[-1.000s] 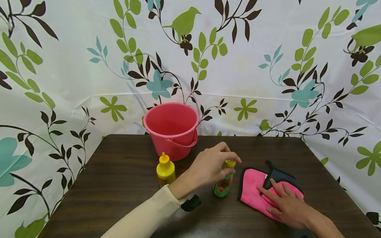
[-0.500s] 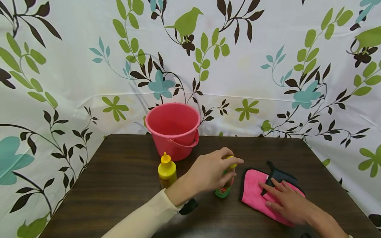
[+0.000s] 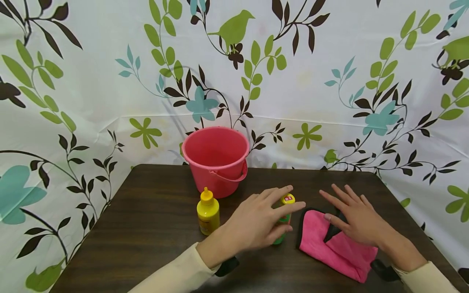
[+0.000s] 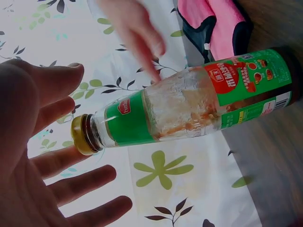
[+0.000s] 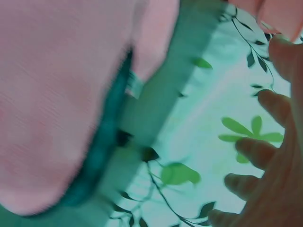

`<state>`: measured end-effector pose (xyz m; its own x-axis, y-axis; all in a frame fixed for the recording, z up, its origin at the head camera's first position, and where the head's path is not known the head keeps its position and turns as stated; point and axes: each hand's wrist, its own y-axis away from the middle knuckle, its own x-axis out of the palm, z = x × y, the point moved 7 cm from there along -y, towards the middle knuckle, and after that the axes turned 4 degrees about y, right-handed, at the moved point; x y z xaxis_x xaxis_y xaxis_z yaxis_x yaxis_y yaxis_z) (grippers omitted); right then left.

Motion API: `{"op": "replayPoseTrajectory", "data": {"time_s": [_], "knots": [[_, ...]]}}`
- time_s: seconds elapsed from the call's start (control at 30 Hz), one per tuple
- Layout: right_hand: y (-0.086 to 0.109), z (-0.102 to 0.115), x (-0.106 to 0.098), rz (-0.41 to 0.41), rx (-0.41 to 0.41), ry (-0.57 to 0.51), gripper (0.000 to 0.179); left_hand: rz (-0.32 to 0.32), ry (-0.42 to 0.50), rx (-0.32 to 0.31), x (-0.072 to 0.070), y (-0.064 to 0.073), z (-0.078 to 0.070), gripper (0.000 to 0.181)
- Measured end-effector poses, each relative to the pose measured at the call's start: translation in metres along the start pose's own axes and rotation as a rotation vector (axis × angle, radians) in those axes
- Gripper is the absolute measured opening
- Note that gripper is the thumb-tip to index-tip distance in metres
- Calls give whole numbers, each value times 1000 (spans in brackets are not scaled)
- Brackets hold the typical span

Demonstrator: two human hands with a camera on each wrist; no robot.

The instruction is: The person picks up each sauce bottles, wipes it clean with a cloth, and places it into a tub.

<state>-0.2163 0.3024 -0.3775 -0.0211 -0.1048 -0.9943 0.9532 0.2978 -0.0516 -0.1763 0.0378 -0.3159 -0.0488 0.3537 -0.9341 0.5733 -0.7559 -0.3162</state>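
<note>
A glass bottle (image 3: 287,198) with a yellow cap stands upright on the table, partly hidden by my left hand (image 3: 253,219) in the head view. In the left wrist view that hand's fingers are spread around the cap end of the bottle (image 4: 175,111). They do not grip it, and I cannot tell whether one finger touches the cap. Its labels are green and red, with reddish residue inside the glass. My right hand (image 3: 360,221) hovers with fingers spread over a folded pink cloth (image 3: 337,256) with black edging. Up close, the right wrist view shows the cloth (image 5: 57,94) blurred.
Left of my left hand stands a yellow squeeze bottle (image 3: 208,213) with a pointed nozzle. Behind it a pink bucket (image 3: 218,185) sits near the back edge of the dark wooden table (image 3: 146,219). A leaf-patterned curtain (image 3: 286,93) hangs behind.
My left fingers have loosened from the bottle's cap and spread apart. My right hand has lifted off the pink cloth, and the cloth's right side lies differently. The view has shifted slightly.
</note>
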Motion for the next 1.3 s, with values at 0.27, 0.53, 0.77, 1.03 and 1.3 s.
{"op": "replayPoseTrajectory", "data": {"time_s": [0.27,0.53,0.77,1.03,1.3], "knots": [[-40,0,-56,-77,-38,91,75,10,-17,8,4,7,-3,69],[-73,1,-93,-109,-63,93,75,26,-17,-5,4,8,-3,71],[-93,5,-110,-102,-52,106,78,63,-29,-16,7,9,-3,71],[-110,19,-124,-106,-64,114,80,85,-35,-30,7,13,-3,72],[-120,32,-128,-100,-92,105,78,23,-112,-112,-3,35,6,71]]}}
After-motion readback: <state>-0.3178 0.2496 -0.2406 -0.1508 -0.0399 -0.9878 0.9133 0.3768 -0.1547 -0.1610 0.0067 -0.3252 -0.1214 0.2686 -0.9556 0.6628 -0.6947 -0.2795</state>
